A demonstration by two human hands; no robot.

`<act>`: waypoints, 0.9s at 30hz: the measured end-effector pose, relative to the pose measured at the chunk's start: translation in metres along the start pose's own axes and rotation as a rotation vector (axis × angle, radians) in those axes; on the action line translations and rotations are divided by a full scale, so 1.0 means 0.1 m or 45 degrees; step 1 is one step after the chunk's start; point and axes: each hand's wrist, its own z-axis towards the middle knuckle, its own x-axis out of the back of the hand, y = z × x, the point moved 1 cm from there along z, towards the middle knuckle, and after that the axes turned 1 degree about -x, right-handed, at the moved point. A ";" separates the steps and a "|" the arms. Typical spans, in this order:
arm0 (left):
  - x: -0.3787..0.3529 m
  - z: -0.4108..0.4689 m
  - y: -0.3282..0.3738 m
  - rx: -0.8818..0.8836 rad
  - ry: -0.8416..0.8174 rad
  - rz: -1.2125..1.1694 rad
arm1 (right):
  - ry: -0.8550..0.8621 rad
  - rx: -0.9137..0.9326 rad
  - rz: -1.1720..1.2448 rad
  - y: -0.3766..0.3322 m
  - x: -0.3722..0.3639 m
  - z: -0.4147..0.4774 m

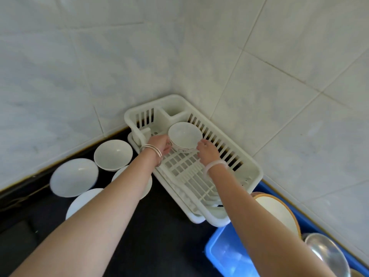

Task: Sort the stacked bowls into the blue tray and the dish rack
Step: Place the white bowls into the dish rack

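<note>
A white bowl [184,136] with a thin patterned line on its side sits tilted at the far end of the white plastic dish rack [250,166]. My left hand [160,144] grips the bowl's left side. My right hand [207,153] hovers at the bowl's right side with fingers apart, touching or nearly touching it. Several white bowls lie on the dark counter to the left: one deep bowl [113,155], a shallow one [74,177], and two more partly hidden under my left forearm. The blue tray [217,250] is at the lower right.
A wood-rimmed white bowl [279,212] and a clear glass bowl [327,254] rest in the blue tray. Tiled walls close the corner behind the rack. The dark counter [159,236] stretches in front of the rack.
</note>
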 end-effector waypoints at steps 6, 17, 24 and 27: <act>0.49 -0.78 -0.04 -0.245 -0.027 0.010 | -0.044 0.233 0.029 -0.10 -0.16 -0.78; 1.86 -1.45 -0.99 -0.348 0.572 0.754 | -0.097 -0.015 -0.208 0.52 -1.05 -1.27; 2.21 -1.36 -1.35 -0.230 0.772 0.646 | -0.248 -0.340 0.022 0.66 -1.43 -1.03; 2.24 -1.32 -1.41 -0.183 0.671 0.379 | -0.245 -0.422 0.210 0.64 -1.51 -0.94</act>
